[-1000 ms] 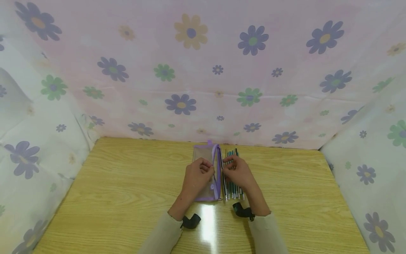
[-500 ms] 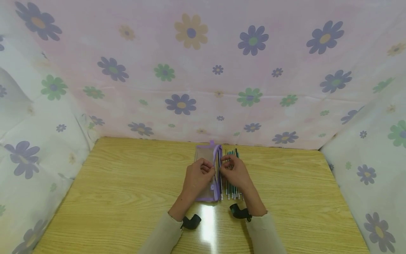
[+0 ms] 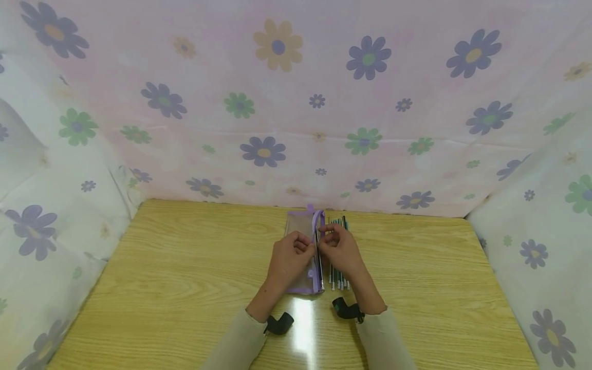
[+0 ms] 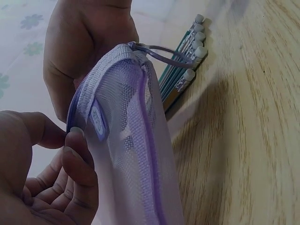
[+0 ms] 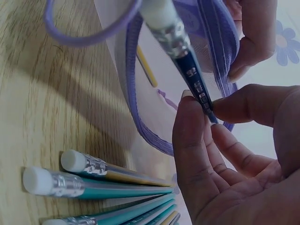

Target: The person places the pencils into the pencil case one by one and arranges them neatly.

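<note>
A purple-edged mesh zip pouch [image 3: 297, 223] lies on the wooden table, its zipped side apart. My left hand [image 3: 288, 259] pinches one zipper edge between thumb and forefinger, holding the mouth apart. With thumb and forefinger, my right hand [image 3: 343, 252] pinches a dark blue pencil [image 5: 190, 65] with a white eraser. This pencil lies lengthwise at the pouch mouth, its eraser end towards me; its far end is hidden. Through the opening, a yellow stick-like thing [image 5: 146, 65] shows inside the pouch.
Several teal, gold and dark pencils [image 5: 122, 187] with white erasers lie side by side just right of the pouch, partly under my right hand. A purple wrist loop [image 4: 166, 55] hangs from the zipper end. A flowered cloth [image 3: 296, 113] hangs behind the table.
My right hand has moved left, bringing the dark blue pencil from beside the pouch to its mouth. The pouch has shifted slightly right, while my left hand keeps its pinch.
</note>
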Demonstrator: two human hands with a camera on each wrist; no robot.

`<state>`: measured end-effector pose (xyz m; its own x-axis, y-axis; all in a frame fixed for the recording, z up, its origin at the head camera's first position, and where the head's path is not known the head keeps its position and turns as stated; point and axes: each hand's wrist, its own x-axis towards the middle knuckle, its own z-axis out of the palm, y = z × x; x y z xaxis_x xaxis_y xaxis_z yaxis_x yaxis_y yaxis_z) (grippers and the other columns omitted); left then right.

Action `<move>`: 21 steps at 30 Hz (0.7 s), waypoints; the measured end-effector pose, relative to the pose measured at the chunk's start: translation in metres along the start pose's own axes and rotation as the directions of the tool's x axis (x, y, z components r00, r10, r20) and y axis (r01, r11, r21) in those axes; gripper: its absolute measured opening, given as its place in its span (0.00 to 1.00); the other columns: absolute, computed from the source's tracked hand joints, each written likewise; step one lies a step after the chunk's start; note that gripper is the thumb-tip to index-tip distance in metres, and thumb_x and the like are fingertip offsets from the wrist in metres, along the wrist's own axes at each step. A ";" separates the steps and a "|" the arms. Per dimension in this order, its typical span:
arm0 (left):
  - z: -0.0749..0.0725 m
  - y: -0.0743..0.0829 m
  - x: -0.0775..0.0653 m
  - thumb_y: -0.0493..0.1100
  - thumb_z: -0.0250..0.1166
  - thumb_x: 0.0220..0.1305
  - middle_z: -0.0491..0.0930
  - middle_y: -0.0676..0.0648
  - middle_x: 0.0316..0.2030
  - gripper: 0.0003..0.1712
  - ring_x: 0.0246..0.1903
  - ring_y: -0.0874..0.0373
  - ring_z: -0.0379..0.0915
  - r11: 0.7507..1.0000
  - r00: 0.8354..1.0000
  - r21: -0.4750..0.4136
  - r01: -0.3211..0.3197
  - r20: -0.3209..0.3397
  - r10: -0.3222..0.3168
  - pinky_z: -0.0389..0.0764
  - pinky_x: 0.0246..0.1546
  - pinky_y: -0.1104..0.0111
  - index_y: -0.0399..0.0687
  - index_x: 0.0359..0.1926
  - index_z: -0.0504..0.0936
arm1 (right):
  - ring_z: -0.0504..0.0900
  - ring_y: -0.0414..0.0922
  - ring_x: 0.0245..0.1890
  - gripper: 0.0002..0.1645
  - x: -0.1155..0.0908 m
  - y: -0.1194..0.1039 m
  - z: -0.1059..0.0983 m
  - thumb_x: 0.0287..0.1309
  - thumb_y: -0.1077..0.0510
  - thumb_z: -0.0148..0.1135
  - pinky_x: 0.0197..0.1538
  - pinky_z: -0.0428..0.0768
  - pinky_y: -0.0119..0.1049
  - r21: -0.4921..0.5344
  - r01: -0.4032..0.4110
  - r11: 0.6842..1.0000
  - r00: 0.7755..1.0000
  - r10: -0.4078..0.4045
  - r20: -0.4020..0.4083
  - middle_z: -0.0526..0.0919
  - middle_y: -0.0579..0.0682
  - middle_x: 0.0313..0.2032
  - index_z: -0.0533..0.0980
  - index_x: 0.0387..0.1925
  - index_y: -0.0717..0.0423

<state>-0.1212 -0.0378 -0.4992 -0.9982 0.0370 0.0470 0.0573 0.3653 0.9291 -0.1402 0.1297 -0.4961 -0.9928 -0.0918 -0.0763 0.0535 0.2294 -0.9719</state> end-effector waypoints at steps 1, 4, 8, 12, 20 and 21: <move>0.000 0.000 0.000 0.39 0.70 0.65 0.85 0.53 0.26 0.02 0.23 0.64 0.80 1.000 1.000 -0.001 0.000 -0.001 0.000 0.84 0.26 0.71 0.45 0.36 0.85 | 0.83 0.44 0.25 0.21 0.000 0.000 0.000 0.62 0.73 0.63 0.27 0.84 0.39 0.006 -0.004 1.000 1.000 0.004 0.003 0.84 0.61 0.35 0.79 0.57 0.68; 0.000 0.000 0.000 0.39 0.70 0.65 0.85 0.53 0.26 0.02 0.23 0.64 0.80 1.000 1.000 -0.005 -0.003 -0.006 0.002 0.83 0.26 0.71 0.45 0.36 0.85 | 0.83 0.45 0.26 0.21 0.001 0.000 0.000 0.62 0.73 0.63 0.29 0.87 0.43 0.016 -0.018 1.000 1.000 0.018 0.009 0.84 0.61 0.36 0.79 0.57 0.67; -0.001 0.000 0.000 0.38 0.70 0.65 0.85 0.52 0.26 0.02 0.23 0.63 0.80 1.000 1.000 -0.017 -0.012 -0.018 0.012 0.83 0.25 0.71 0.44 0.36 0.85 | 0.85 0.45 0.27 0.21 0.000 -0.001 -0.001 0.63 0.72 0.63 0.31 0.88 0.47 0.018 -0.030 0.999 1.000 0.031 -0.002 0.85 0.61 0.37 0.79 0.58 0.68; -0.001 -0.001 0.000 0.38 0.70 0.65 0.85 0.52 0.26 0.02 0.23 0.63 0.81 1.000 1.000 -0.025 -0.014 -0.021 0.014 0.83 0.25 0.70 0.44 0.35 0.85 | 0.84 0.46 0.29 0.21 -0.001 -0.004 -0.002 0.63 0.71 0.63 0.32 0.88 0.47 0.019 -0.035 0.999 0.999 0.035 -0.036 0.84 0.61 0.38 0.79 0.58 0.69; 0.001 0.000 0.000 0.38 0.70 0.66 0.85 0.52 0.25 0.02 0.22 0.62 0.82 0.999 1.000 -0.045 0.005 0.016 -0.004 0.84 0.24 0.70 0.45 0.36 0.84 | 0.83 0.43 0.28 0.22 -0.001 -0.002 0.002 0.61 0.72 0.64 0.29 0.85 0.37 0.032 -0.022 0.999 0.997 0.024 -0.073 0.84 0.61 0.37 0.78 0.57 0.69; 0.001 0.000 -0.001 0.38 0.70 0.66 0.85 0.52 0.25 0.02 0.22 0.62 0.82 0.999 1.000 -0.048 0.005 0.019 -0.004 0.84 0.24 0.69 0.44 0.36 0.84 | 0.83 0.43 0.28 0.22 0.000 -0.002 0.003 0.61 0.71 0.64 0.29 0.84 0.35 0.027 -0.020 0.999 0.997 0.022 -0.074 0.84 0.61 0.37 0.78 0.57 0.69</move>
<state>-0.1206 -0.0371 -0.4997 -0.9980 0.0528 0.0361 0.0512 0.3205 0.9459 -0.1395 0.1263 -0.4951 -0.9966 -0.0151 -0.0812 0.0764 0.2054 -0.9757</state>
